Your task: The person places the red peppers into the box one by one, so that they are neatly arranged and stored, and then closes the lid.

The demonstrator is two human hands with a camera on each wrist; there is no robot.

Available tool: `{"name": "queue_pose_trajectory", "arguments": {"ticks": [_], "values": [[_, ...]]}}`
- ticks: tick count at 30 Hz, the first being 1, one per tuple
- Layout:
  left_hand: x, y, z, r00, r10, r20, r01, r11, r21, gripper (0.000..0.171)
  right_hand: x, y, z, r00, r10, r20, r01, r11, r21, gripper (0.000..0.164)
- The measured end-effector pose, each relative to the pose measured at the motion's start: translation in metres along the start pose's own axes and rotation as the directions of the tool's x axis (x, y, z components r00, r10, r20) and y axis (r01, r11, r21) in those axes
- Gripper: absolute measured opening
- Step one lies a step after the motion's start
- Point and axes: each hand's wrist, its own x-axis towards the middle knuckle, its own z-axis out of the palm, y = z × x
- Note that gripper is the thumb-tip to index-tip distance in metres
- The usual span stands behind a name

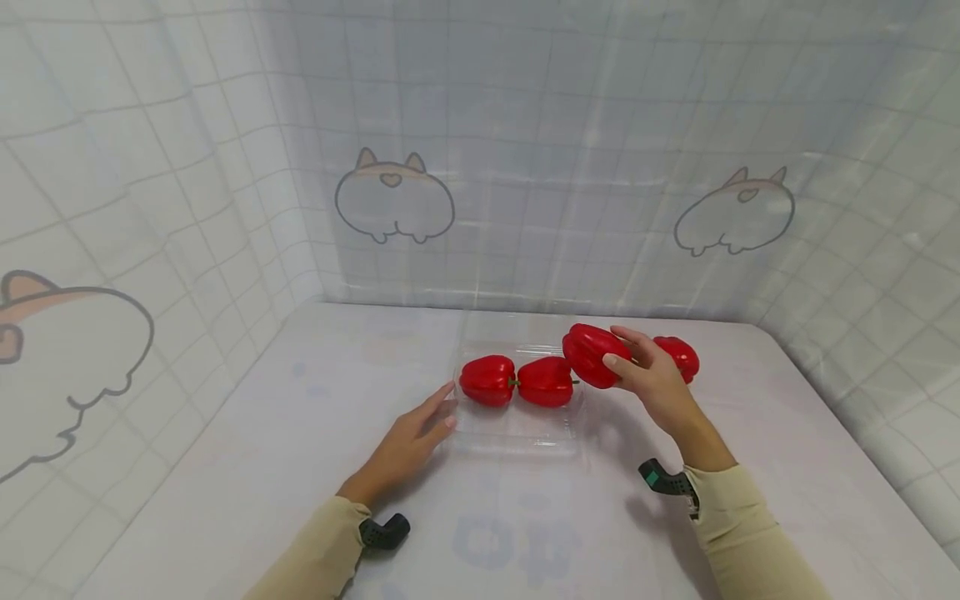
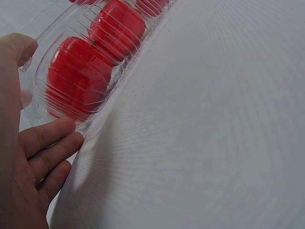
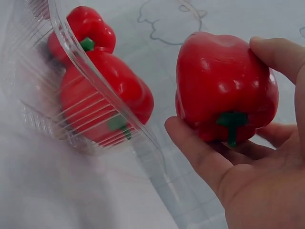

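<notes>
Head view: right hand [image 1: 656, 385] grips a raised red pepper [image 1: 596, 357] near the clear tray's [image 1: 517, 425] right end; left hand [image 1: 408, 442], fingers extended, at its left.

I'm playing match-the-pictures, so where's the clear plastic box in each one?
Head: clear plastic box, a little below the middle.
Left wrist: box, upper left.
Right wrist: box, left side, partly cut off.
Shared landmark: two red bell peppers inside it.

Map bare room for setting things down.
Free: table left of the left hand; in front of the box, between the sleeves. Crowded: the box (two peppers) and around its right end, where the right hand grips a third, a fourth behind.
</notes>
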Motion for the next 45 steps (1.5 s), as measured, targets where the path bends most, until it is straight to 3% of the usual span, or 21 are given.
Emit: {"name": "queue_pose_trajectory", "arguments": {"ticks": [29,45], "values": [[0.0008,0.0029,-0.0001,1.0,-0.002,-0.001,0.002,1.0,-0.005,0.061,-0.0045,-0.0103,0.004,0.99,0.036,0.134,-0.021,0.994,-0.111,0.074],[-0.0006,0.0066,-0.0001,1.0,-0.014,0.0,0.014,1.0,0.009,0.061,-0.0055,-0.0089,0.0057,0.982,-0.01,0.19,0.039,0.988,-0.15,0.073]]}}
